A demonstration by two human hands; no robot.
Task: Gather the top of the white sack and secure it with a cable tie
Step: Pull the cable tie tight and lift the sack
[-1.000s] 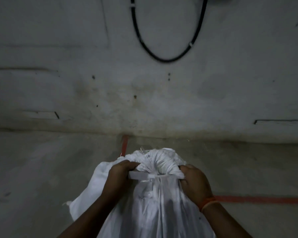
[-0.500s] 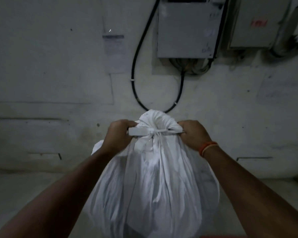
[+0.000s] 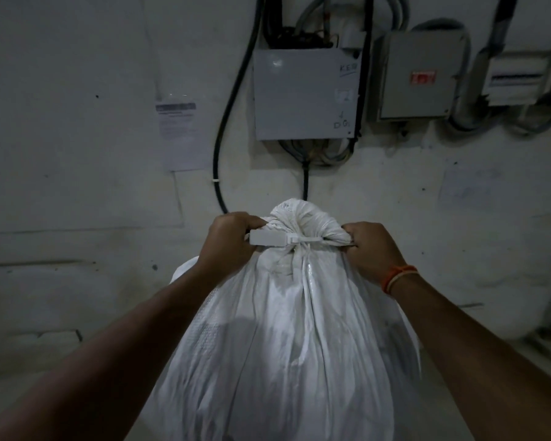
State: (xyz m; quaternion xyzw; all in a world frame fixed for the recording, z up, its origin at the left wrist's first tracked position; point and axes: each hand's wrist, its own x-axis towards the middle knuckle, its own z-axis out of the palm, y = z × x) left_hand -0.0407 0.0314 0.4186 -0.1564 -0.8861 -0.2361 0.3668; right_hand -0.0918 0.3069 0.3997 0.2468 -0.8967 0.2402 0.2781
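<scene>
- Where writing can be made out, it sits on the grey junction box at 12 o'clock on the wall: handwritten marks near its right edge, the upper one looking like "KE" with the rest unclear, the lower one like "D G"; neither reads fully.
- A 2nd grey box at 1 o'clock carries a small red label; its print is too blurred to read.
- A paper notice at 11 o'clock has a dark header band and lines of print, illegible in this light.
- The white sack fills the lower centre of the view, from 6 o'clock up to the middle, in front of the wall. Its long axis runs upright, the gathered neck pointing toward 12 o'clock.
- The cable tie is cinched round the neck, lying crosswise, with its flat tab end pointing toward 9 o'clock and its strap toward 3 o'clock.
- The left hand is clenched on the bunched neck at the tab end, touching the tab.
- The right hand grips the neck on the opposite side, at the strap end; an orange wristband circles that wrist.
- A black cable runs down the wall at 11 o'clock, behind the sack.
</scene>
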